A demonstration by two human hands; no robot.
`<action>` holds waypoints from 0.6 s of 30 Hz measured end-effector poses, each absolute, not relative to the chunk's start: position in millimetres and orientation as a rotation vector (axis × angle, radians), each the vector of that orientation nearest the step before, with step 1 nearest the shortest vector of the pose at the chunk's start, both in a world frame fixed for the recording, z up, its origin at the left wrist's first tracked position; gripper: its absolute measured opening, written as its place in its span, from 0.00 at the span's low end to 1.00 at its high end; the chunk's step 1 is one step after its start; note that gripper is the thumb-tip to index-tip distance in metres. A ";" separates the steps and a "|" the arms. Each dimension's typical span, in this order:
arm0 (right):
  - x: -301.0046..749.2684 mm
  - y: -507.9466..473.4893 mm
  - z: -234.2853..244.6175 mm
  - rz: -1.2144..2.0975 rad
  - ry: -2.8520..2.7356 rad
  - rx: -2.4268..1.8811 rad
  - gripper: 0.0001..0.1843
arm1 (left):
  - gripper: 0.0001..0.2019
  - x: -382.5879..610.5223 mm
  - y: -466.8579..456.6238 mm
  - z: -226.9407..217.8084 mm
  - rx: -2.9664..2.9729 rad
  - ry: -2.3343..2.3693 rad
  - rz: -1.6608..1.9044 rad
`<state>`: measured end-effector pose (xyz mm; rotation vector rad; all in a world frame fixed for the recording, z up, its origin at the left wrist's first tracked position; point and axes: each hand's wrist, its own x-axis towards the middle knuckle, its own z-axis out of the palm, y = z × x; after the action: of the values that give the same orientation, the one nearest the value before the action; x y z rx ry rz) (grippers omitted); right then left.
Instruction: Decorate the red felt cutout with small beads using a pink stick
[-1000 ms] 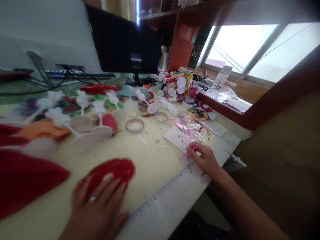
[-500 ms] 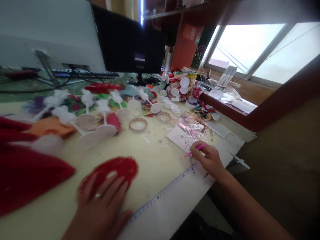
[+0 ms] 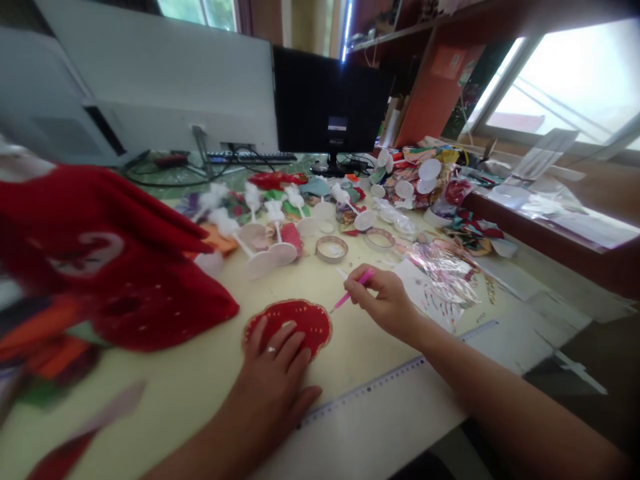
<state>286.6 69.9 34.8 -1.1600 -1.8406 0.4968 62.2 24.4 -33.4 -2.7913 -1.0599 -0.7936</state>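
Note:
A red fabric piece with a gold-trimmed edge and small light beads or studs (image 3: pixel 314 323) lies flat on the pale table. My left hand (image 3: pixel 275 373) rests on it, fingers spread, a ring on one of them. Pinched in my right hand (image 3: pixel 383 293) is a pink pen-like tool (image 3: pixel 353 291), its thin tip close to the right edge of the red piece. Whether the tip carries anything is too small to tell. Behind my right hand lies a white sheet (image 3: pixel 425 293) with rows of small coloured pieces.
A clear ruler (image 3: pixel 395 377) runs along the table's front. A dressed figure in red cloth (image 3: pixel 135 280) stands at left. Rolls of tape (image 3: pixel 331 258), white doll stands (image 3: pixel 260 263), crinkled clear plastic (image 3: pixel 435 263) and a dark monitor (image 3: pixel 330 100) are behind.
My right hand has carried the pink tool from the white sheet leftward to the red piece. My left hand stays on the piece. The view has turned left.

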 end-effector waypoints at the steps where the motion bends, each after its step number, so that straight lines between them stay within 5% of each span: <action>1: 282.5 71.6 31.5 0.483 -1.849 -1.157 0.13 | 0.14 61.5 24.8 -31.3 -2.794 -1.073 -0.792; 18: 276.0 61.8 8.5 0.402 -1.932 -1.070 0.08 | 0.16 59.8 29.3 -26.7 -2.900 -1.105 -0.631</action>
<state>276.0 61.8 8.5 -1.0704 -1.9320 0.4019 59.8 29.3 -26.7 -2.8996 -1.1050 -0.6309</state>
